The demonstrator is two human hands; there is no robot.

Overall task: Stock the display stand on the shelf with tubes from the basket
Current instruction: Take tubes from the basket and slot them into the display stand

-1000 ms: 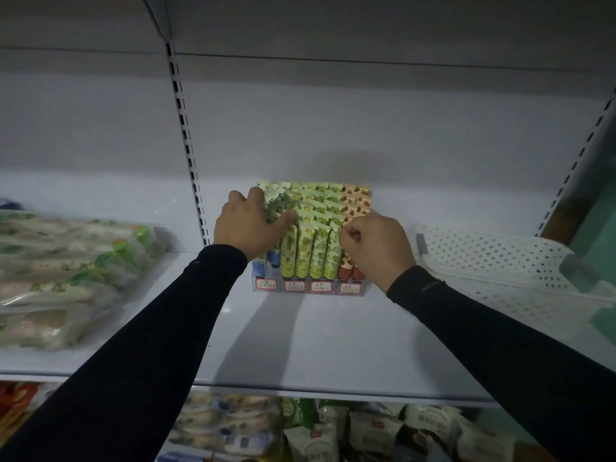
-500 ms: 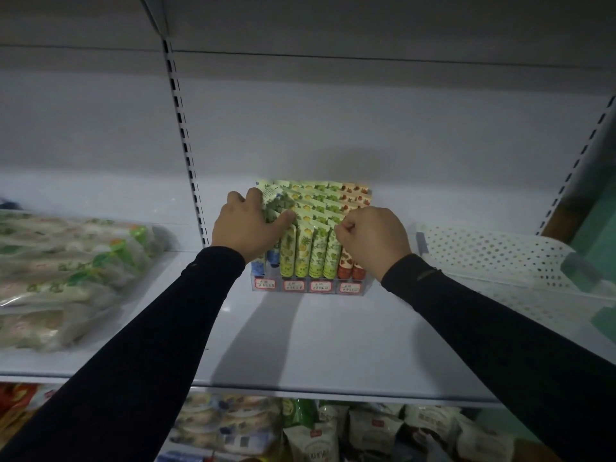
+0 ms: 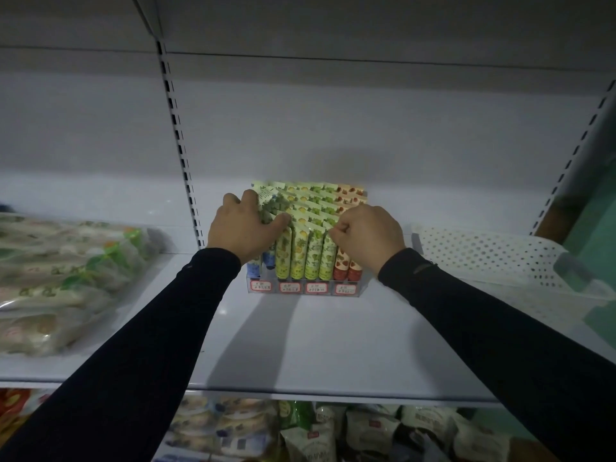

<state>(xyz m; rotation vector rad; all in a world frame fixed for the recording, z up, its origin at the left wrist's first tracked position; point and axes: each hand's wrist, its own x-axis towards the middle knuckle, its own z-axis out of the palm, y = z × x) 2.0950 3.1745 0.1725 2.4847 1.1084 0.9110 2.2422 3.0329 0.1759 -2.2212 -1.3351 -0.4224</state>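
Left hand (image 3: pixel 245 228): my fingers spread over the tubes (image 3: pixel 305 251), unmoved.
Right hand (image 3: pixel 368 238): seemingly pinching a tube top, shifted slightly left.

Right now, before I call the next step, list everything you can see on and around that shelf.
display stand: one, clear, with red-edged labels along its front, mid-shelf by the back wall.
tubes: many, in stepped rows in the stand; blue at left, yellow-green in the middle, red-orange at right.
basket: one, white, perforated, on the shelf right of the stand; contents not visible.
bagged goods: a pile, clear wrap with pale and green contents, on the shelf's left end.
shelf: one, white.
packets: several, mixed colours, on the shelf below.
left hand: fingers spread over the left tubes.
right hand: fingers curled, pinching at a tube top in the right rows.
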